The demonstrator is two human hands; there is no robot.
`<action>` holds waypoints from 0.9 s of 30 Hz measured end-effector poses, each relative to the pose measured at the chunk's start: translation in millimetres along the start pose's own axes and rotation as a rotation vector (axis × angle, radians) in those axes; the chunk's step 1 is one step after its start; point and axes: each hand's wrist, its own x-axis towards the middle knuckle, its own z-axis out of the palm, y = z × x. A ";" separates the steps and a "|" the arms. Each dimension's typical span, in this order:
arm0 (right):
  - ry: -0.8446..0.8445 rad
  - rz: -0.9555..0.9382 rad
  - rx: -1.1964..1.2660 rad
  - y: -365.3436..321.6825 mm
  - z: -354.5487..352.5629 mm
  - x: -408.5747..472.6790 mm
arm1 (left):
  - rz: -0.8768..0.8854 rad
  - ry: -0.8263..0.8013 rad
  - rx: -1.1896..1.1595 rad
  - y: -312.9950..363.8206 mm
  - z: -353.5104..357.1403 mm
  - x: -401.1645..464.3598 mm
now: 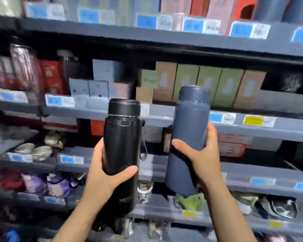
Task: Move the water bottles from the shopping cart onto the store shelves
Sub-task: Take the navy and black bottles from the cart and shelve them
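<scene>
Two bottles stand upright in the air before the shelves: the black bottle (122,154) in the left hand (101,173), the blue bottle (187,140) in the right hand (199,154), fingers wrapped round each. The boxed shelf (182,117) lies just behind, nearer the blue one.

Dim, bluish light; shelves (164,39) smeared by motion blur, edges bowed by wide-angle

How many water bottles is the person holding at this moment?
2. The left hand grips the black bottle; the right hand grips the dark blue bottle. More bottles may stand on the blurred shelves.
</scene>
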 end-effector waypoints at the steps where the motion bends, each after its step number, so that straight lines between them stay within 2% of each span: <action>1: -0.026 -0.017 0.051 -8.0 -2.3 16.8 | 0.028 0.020 0.006 7.5 10.2 6.2; 5: -0.105 -0.105 0.241 -45.4 -8.8 73.8 | 0.141 0.094 0.039 33.3 47.2 28.9; 11: -0.173 -0.134 0.581 -103.5 -14.1 144.5 | 0.190 0.177 -0.028 65.2 76.2 59.3; 15: -0.161 -0.155 0.647 -148.1 -16.8 187.1 | 0.264 0.159 -0.060 86.4 93.2 87.0; 20: -0.052 -0.203 0.698 -185.2 -9.8 236.5 | 0.317 0.135 -0.140 106.5 105.2 117.1; 24: 0.155 -0.438 0.728 -215.1 -4.7 281.1 | 0.351 0.122 -0.148 115.7 106.9 135.9; 27: 0.246 -0.566 0.590 -223.8 -11.5 311.0 | 0.355 0.118 -0.174 115.9 108.2 145.5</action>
